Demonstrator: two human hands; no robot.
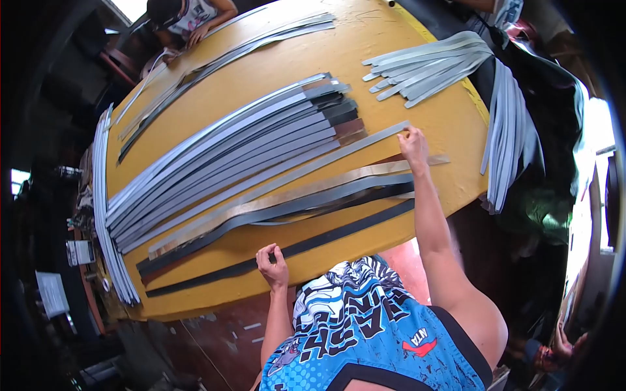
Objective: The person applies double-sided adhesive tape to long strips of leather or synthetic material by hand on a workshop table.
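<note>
My right hand [412, 144] pinches the far right end of a long thin grey strip [326, 158], which runs down and left across the yellow table [433, 124]. My left hand [272, 266] is near the table's front edge with its fingers curled in; what they hold, if anything, is hidden. Just beyond it lies a long black strip [345, 233]. Between my hands and the grey strip are a tan strip [287, 190] and a dark grey strip [313, 202], partly overlapping other dark ones.
A wide row of grey strips [228, 153] lies mid-table. Pale strips [433, 62] fan out at the back right, and more strips [512, 130] hang over the right edge. Others [104, 208] drape at the left edge. Another person [195, 19] sits at the far side.
</note>
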